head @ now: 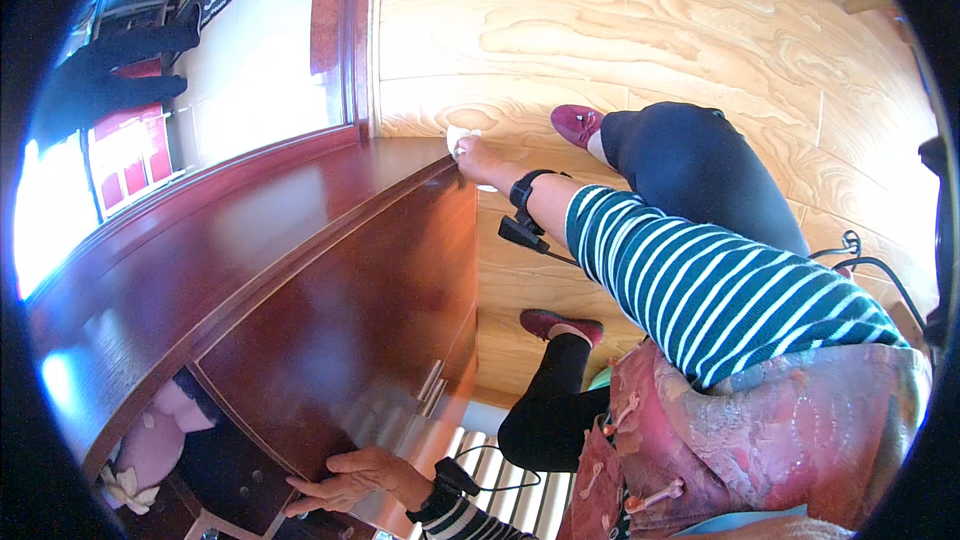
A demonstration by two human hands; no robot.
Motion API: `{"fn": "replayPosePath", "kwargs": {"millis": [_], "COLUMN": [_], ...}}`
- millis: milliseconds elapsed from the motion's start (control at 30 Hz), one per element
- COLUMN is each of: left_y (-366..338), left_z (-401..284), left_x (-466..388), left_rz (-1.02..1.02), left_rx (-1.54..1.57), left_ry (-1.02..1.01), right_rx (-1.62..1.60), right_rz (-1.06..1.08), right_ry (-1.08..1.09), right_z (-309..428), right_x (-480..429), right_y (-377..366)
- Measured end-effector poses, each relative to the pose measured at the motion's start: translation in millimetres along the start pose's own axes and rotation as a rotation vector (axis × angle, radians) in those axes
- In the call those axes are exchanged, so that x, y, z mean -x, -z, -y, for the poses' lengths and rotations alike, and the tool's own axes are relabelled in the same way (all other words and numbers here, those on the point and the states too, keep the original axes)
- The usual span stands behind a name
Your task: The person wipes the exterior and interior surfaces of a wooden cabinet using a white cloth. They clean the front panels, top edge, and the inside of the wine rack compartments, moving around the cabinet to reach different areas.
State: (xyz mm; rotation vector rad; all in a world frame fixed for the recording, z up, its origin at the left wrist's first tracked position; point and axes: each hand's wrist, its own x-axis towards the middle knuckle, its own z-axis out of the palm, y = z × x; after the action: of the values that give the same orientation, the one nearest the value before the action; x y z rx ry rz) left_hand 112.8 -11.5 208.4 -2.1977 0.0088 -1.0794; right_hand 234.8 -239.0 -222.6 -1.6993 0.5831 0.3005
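My right hand (478,159) holds a crumpled white cloth or tissue (459,138) against the far end of a glossy red-brown wooden cabinet top (285,199). Part of the white material also shows below the fingers. Lower in the view, my left hand (360,481) rests with its fingers apart at the edge of the cabinet's wooden front panel (315,345), holding nothing that I can see. A metal handle (430,388) is fixed to the front. Beside the left hand is an open, dark compartment (232,457) with pink fabric-like items (154,435) in it.
A red-framed, shiny pane (262,75) stands behind the cabinet top; dark shapes show in it. Pale wood-grain flooring (525,22) lies beyond. My feet wear dark red shoes (576,125). Black devices with cables (525,232) are strapped to both wrists. A striped, slatted surface (517,495) is below.
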Motion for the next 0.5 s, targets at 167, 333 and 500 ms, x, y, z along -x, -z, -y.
{"fn": "replayPosePath", "kwargs": {"millis": [167, 333, 500], "left_y": [9.7, 2.6, -16.0], "left_z": [-0.5, 11.0, 18.6], "left_x": [-4.6, 1.9, 17.7], "left_rz": [0.021, -0.041, -0.031], "left_rx": [0.048, -0.001, 0.034], "left_ry": [0.000, -0.055, -0.008], "right_rx": [0.094, 0.009, -0.068], "right_rz": [-0.031, -0.072, -0.197], "right_ry": [-0.062, 0.173, 0.331], "right_z": [-8.7, 12.6, 89.7], "right_x": [-14.8, -1.3, 42.6], "right_y": [5.7, -0.5, -4.7]}}
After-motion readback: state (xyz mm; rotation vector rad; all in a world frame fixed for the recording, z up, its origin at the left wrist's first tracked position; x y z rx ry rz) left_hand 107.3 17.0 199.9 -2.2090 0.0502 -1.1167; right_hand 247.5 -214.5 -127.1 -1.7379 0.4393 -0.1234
